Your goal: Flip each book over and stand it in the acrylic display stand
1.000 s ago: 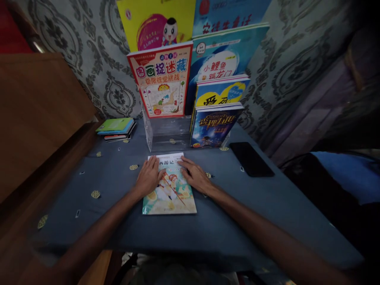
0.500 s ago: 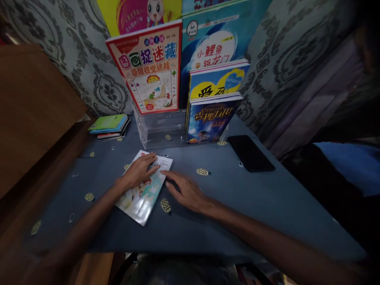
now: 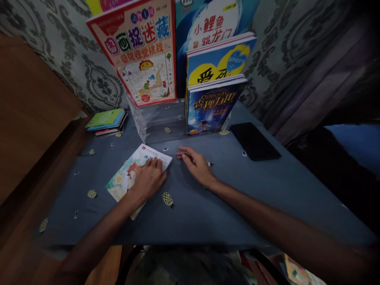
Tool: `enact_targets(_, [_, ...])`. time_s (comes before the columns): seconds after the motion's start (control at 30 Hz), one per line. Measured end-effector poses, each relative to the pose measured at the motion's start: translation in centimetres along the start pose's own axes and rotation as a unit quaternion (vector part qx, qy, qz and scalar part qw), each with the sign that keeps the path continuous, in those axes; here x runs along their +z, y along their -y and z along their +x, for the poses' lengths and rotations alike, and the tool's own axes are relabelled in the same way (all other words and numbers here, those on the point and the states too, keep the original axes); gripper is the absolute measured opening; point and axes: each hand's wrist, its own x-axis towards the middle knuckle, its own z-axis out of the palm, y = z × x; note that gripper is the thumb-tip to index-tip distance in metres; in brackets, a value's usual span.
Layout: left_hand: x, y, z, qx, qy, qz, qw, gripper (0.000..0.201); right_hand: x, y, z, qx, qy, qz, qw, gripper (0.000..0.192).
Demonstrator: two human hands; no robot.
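- Tablecloth (image 3: pixel 237 198): dull blue, dotted with small pale round motifs.
- Wall (image 3: pixel 97 79): grey with a darker damask pattern.
- Thin book (image 3: pixel 127 176) under the left hand (image 3: pixel 150 178): pale green and white cover, orange cartoon figure.
- Hide-and-seek book (image 3: pixel 139 51): red border, multicoloured characters.
- Front book (image 3: pixel 210 111): dark blue, gold lettering.
- Phone (image 3: pixel 255 141): black.

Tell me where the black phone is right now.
The black phone lies flat on the blue tablecloth at right, beside the clear book stand, beyond the right hand.

A blue-clothed table (image 3: pixel 267 198) stands against grey damask-patterned wallpaper (image 3: pixel 89 75). Left of the table is a brown wooden cabinet (image 3: pixel 32 114); right of it, dim curtain folds (image 3: pixel 326 83). Lighting is low.
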Motion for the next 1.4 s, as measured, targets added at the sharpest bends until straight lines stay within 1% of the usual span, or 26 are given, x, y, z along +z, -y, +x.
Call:
enact_targets(0.1, [-1.0, 0.0, 0.0, -0.009, 0.031, -0.007, 0.999, 0.026, 0.0, 0.3, -0.1, -0.010, 0.005, -0.014, 1.000, 0.034])
enact_targets(0.17, [-1.5, 0.1, 0.0, -0.010, 0.038, -0.013, 0.999, 0.026, 0.0, 0.5, -0.2, -0.013, 0.007, -0.022, 1.000, 0.034])
enact_targets(0.3, [-1.7, 0.4, 0.1, -0.008, 0.033, -0.023, 0.999, 0.027, -0.2, 0.8, -0.2, -0.020, 0.006, -0.029, 0.999, 0.036])
enact_targets(0.4, [-1.7, 0.6, 0.2, -0.012, 0.021, -0.035, 0.999, 0.029, -0.2, 1.0, -0.3, -0.039, 0.006, -0.031, 0.999, 0.036])
enact_targets(0.53, [-1.8, 1.0, 0.4, -0.012, 0.023, -0.044, 0.999, 0.032, -0.1, 1.2, -0.5, -0.064, 0.009, -0.034, 0.997, 0.038])
enact_targets(0.63, [-1.8, 1.3, 0.4, -0.016, 0.013, -0.054, 0.998, 0.035, -0.1, 1.6, -0.7, -0.074, 0.016, -0.044, 0.996, 0.040])
enact_targets(0.73, [-1.7, 1.1, 0.3, -0.019, 0.008, -0.054, 0.998, 0.033, -0.2, 2.0, -0.9, -0.101, 0.030, -0.067, 0.992, 0.043])
enact_targets(0.87, [-1.3, 0.0, 0.0, -0.027, 0.023, -0.028, 0.999, 0.029, 0.1, 2.2, -1.2, -0.150, 0.054, -0.123, 0.980, 0.046])
enact_targets(0.93, [-0.9, -0.4, -0.1, -0.025, 0.023, -0.021, 0.999, 0.028, 0.4, 1.8, -1.2, -0.151, 0.079, -0.160, 0.972, 0.046])
enact_targets(1.0, [-0.5, -0.4, -0.3, -0.019, 0.014, -0.027, 0.999, 0.028, 0.6, 1.2, -1.3, -0.138, 0.108, -0.197, 0.965, 0.046])
enact_targets(1.1, [0.1, 0.5, -0.8, 0.003, -0.010, -0.054, 0.998, 0.027, 0.8, 0.6, -1.4, -0.125, 0.123, -0.223, 0.959, 0.044])
enact_targets(1.2, [0.7, 2.2, -1.9, 0.023, -0.042, -0.072, 0.996, 0.027, 0.9, 0.4, -1.4, -0.127, 0.134, -0.218, 0.958, 0.044])
enact_targets(1.3, [1.6, 3.8, -3.4, 0.020, -0.076, -0.074, 0.994, 0.032, 1.3, 0.5, -0.9, -0.128, 0.154, -0.224, 0.954, 0.044])
enact_targets(1.4, [2.3, 4.6, -4.3, 0.021, -0.083, -0.078, 0.993, 0.040, 2.1, 0.7, 0.3, -0.148, 0.166, -0.268, 0.937, 0.042])
